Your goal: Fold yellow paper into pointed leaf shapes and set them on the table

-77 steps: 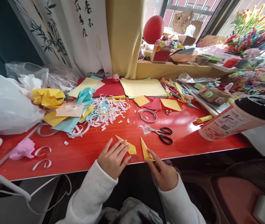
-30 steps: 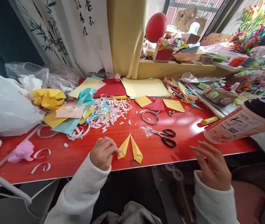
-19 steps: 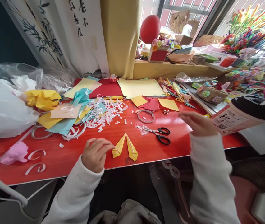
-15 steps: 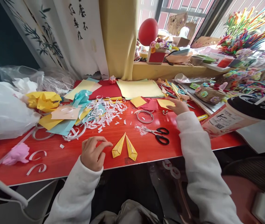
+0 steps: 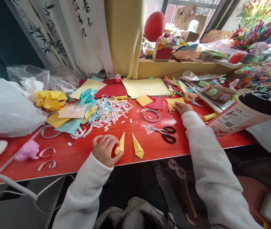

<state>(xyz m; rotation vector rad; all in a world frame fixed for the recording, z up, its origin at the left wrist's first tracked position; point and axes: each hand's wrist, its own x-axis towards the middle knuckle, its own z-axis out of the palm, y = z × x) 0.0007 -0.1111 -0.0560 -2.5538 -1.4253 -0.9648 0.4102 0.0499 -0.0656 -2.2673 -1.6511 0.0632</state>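
Note:
Near the table's front edge, my left hand [image 5: 106, 149] has its fingers curved around the left folded yellow paper piece [image 5: 119, 145], thumb and fingers closed on its wide end. The other folded yellow piece [image 5: 138, 147] lies just to the right, its point facing away from me. My right hand [image 5: 183, 108] reaches to the back right, its fingertips down on a yellow paper square [image 5: 174, 102] that overlaps red paper. Scissors [image 5: 165, 133] with black handles lie between my hands. Beyond them are a clear ring [image 5: 151, 115] and another yellow square [image 5: 144, 100].
White paper strips [image 5: 110, 113] are heaped left of centre, beside coloured sheets and a crumpled yellow paper [image 5: 50, 100]. A cup [image 5: 247, 111] with a black lid stands at the right. A white plastic bag [image 5: 11, 106] fills the left side. Pale yellow sheets [image 5: 146, 87] lie at the back.
My left hand has moved right onto the left folded piece, and the two folded pieces are now apart at their tips. My right hand remains at the yellow square. The view has shifted slightly.

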